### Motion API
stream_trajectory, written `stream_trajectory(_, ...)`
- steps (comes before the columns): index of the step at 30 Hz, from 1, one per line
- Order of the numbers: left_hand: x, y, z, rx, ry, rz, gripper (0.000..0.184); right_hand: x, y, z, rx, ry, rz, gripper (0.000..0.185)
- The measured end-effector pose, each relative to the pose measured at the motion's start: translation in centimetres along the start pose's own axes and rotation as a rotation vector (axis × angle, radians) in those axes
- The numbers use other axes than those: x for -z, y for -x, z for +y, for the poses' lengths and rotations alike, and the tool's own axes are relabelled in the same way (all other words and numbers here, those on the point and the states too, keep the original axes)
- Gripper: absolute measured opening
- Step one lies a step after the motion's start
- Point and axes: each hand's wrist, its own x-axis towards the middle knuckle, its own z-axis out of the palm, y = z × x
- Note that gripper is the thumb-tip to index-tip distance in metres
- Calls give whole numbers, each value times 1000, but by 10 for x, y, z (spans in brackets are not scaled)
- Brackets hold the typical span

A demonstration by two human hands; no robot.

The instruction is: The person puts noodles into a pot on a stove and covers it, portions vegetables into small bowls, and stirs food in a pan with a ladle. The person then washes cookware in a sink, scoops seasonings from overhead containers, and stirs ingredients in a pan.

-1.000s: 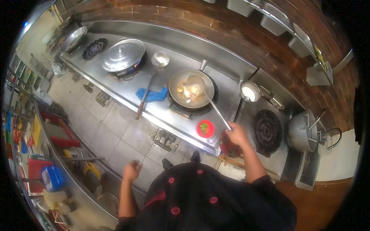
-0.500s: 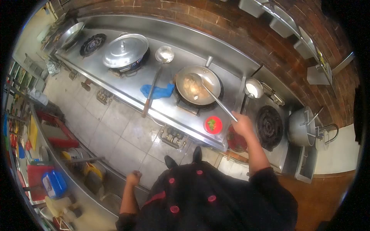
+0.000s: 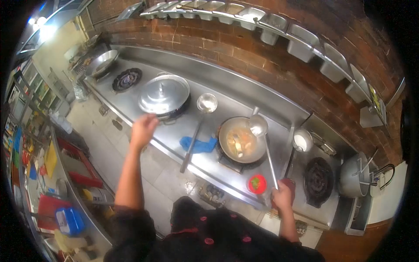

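Observation:
My right hand (image 3: 283,194) grips the long handle of a metal ladle (image 3: 258,125), whose bowl is at the upper right rim of the wok (image 3: 224,135). Food in brownish liquid (image 3: 241,143) lies in the wok. My left hand (image 3: 145,129) is raised in front of the lidded pot (image 3: 164,94); its fingers look curled, but whether they hold anything is too small to tell. A second ladle (image 3: 207,103) rests on the steel counter across a blue cloth (image 3: 199,145). A red bowl with green leaves (image 3: 257,184) stands near the counter's front edge.
Bare burners (image 3: 319,182) (image 3: 127,80) sit at both sides. A small pot with white contents (image 3: 302,140) and a large pot (image 3: 354,175) are on the right. Metal trays (image 3: 301,43) hang along the brick wall. Shelves with a blue container (image 3: 70,221) are at the left.
My left hand has risen from low beside my body toward the lidded pot. The ladle's bowl has moved from inside the food up to the wok's rim. The view has tilted upward.

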Motion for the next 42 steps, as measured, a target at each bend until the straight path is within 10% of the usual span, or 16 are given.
stream_trajectory(13,35,-508,-9,-105,551,273,80,-86,-28,-224,-310,-369,217,23)
stream_trajectory(16,13,-603,-17,-222,529,397,60,-102,-19,-280,-461,-490,279,14)
stream_trajectory(23,57,-631,19,-403,376,396,28,-149,6,-272,-371,-650,462,24)
stream_trajectory(42,88,-668,2,-452,320,298,39,-173,5,-345,-531,-504,500,25)
